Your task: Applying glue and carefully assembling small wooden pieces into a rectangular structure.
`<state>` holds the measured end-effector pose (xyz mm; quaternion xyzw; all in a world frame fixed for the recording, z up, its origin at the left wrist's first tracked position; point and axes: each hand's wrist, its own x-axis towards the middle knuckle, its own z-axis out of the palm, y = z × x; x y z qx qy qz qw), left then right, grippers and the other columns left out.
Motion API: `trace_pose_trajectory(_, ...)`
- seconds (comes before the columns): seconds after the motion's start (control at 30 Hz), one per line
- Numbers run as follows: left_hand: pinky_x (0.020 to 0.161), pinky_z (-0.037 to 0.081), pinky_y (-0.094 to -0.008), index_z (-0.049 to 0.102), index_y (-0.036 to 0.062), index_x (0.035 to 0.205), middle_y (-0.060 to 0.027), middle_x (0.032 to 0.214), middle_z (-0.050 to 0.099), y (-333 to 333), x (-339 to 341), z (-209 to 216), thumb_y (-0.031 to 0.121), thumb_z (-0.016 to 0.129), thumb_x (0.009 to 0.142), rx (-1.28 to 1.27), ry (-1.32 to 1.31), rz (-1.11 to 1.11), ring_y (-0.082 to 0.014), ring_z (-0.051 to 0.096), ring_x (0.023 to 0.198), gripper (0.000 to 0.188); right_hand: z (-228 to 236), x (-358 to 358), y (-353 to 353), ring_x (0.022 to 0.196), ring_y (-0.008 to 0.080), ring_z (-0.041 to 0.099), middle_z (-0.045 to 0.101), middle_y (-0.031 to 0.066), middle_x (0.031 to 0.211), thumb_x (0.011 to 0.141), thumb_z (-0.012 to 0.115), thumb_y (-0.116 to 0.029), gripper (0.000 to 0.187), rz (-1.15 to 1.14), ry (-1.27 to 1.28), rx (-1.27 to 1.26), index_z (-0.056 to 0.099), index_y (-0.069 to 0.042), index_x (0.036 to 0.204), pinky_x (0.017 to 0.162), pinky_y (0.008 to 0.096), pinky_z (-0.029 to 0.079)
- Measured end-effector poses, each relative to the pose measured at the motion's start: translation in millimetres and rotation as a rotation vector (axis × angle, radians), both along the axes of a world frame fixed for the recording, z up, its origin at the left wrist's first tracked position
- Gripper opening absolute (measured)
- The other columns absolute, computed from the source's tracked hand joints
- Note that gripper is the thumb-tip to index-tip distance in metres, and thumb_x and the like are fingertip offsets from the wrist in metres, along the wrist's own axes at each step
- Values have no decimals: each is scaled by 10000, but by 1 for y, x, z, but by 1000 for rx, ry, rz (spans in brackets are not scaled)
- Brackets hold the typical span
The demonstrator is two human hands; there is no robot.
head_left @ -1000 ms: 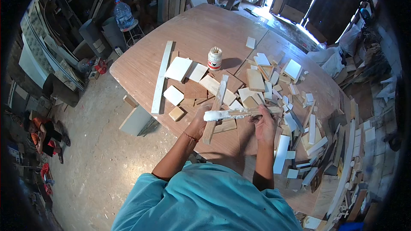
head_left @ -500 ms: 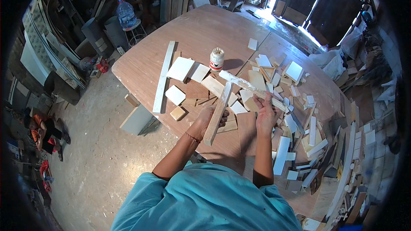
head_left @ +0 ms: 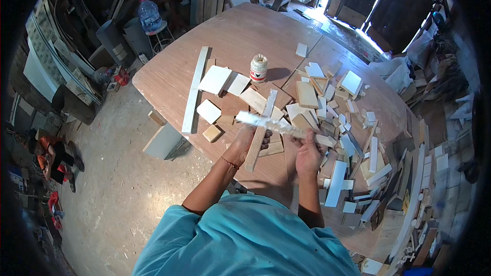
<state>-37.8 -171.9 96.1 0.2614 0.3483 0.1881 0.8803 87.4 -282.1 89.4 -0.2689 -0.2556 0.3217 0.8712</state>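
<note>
My left hand (head_left: 243,144) grips a narrow wooden strip (head_left: 253,153), held at a slant above the table's near edge. In my right hand (head_left: 308,157) is a wooden stick (head_left: 255,120) thickly coated with white, glue-like paste toward its far end. That stick crosses over the strip just above my left fingers; whether the two touch, I cannot tell. Beyond both hands an uncapped jar (head_left: 259,69), light with a red band and smeared at the mouth, stands upright on the table.
The brown table (head_left: 169,66) carries a long pale batten (head_left: 197,89), square white-faced blocks (head_left: 215,79) and a heap of offcuts on the right, including a white strip (head_left: 335,184). At far left a person (head_left: 51,158) sits low. A water bottle (head_left: 150,16) rests on a stool.
The paste-coated stick has swung left and toward me, its white end passing from beyond the strip's far tip to across its middle. My left hand has barely moved.
</note>
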Motion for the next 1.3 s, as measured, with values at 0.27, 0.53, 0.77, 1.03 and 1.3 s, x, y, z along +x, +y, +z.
trace_pose_trajectory(0.27, 419, 389, -220, 464, 27, 849, -45, 653, 491, -6, -1, 0, 182, 277, 887, 57, -90, -70, -110, 439, 487, 246, 10, 39, 36, 756, 227, 591, 555, 137, 915, 797, 551, -62, 156, -216, -23, -87, 532, 40, 914, 680, 348, 538)
trace_pose_trajectory(0.53, 423, 381, -191, 455, 22, 923, -38, 685, 483, -7, -2, 1, 173, 328, 886, 136, -27, -46, -91, 428, 502, 200, 6, 18, 30, 787, 211, 581, 553, 102, 909, 788, 556, -52, 145, -162, -27, -100, 518, 9, 914, 656, 366, 544)
trace_pose_trajectory(0.77, 418, 357, -191, 451, 34, 944, -28, 677, 471, -7, 0, 1, 177, 338, 884, 128, -58, -77, -88, 410, 506, 191, 7, 30, 31, 816, 200, 568, 544, 96, 920, 787, 558, -52, 156, -153, -42, -97, 523, 9, 926, 661, 366, 542)
trace_pose_trajectory(1.03, 423, 387, -220, 453, 41, 853, -40, 674, 488, -5, 2, -3, 317, 289, 912, 87, -138, -129, -108, 428, 496, 327, 11, 33, 38, 749, 216, 588, 548, 116, 923, 793, 560, -75, 166, -210, -35, -99, 519, 27, 917, 656, 365, 541)
trace_pose_trajectory(1.3, 384, 392, -213, 473, 20, 871, -57, 630, 481, 7, 2, -18, 227, 358, 876, -66, -119, -46, -125, 442, 459, 237, -1, -6, 13, 798, 200, 573, 546, 91, 906, 800, 547, -74, 116, -45, 32, -135, 525, -3, 890, 651, 383, 541)
